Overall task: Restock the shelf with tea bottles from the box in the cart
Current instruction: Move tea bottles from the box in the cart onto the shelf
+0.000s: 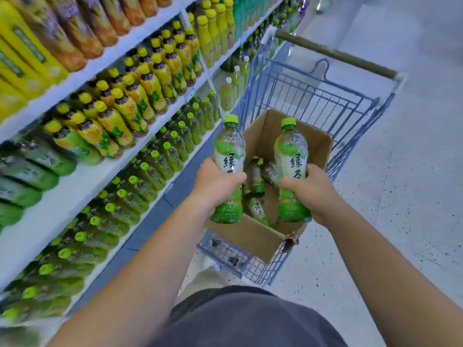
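Note:
My left hand [215, 182] grips a green tea bottle [228, 149] upright above the left edge of the cardboard box [253, 236]. My right hand [309, 192] grips a second green tea bottle [292, 151] upright over the box's right side. Both bottles have lime-green caps and white-and-green labels. Several more tea bottles [256, 179] lie loose inside the box, which sits in the blue wire cart [320, 101]. To the left, the white shelf [82, 179] carries rows of the same green-capped bottles [150, 169].
Yellow-capped bottles [140, 96] fill the shelf level above, with orange and yellow packs higher still. The cart's handle [335, 55] points away from me. Grey speckled floor [406, 171] stretches to the right of the cart.

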